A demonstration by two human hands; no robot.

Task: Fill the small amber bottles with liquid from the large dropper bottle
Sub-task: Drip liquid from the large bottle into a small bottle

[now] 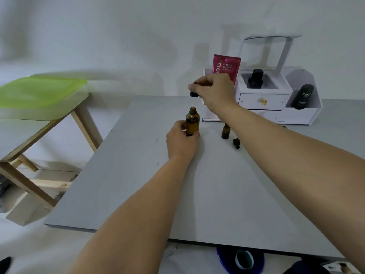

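Note:
The large amber bottle [192, 122] stands upright on the grey table [138, 175], its neck uncapped. My left hand [180, 142] grips its lower body. My right hand [214, 90] hovers above and slightly right of the bottle, pinching the black dropper cap [193, 93]; I cannot make out a glass pipette under it. A small amber bottle [225, 131] stands open just right of the large one, partly behind my right forearm. Its small black dropper cap [236, 143] lies on the table beside it.
A white desk organiser [262, 101] at the back right holds a pink tube [227, 68], a black bottle [255, 78] and a dark tube [303, 96]. A wooden stool with a green lid [39, 91] stands left of the table. A blue object [240, 259] lies below the front edge.

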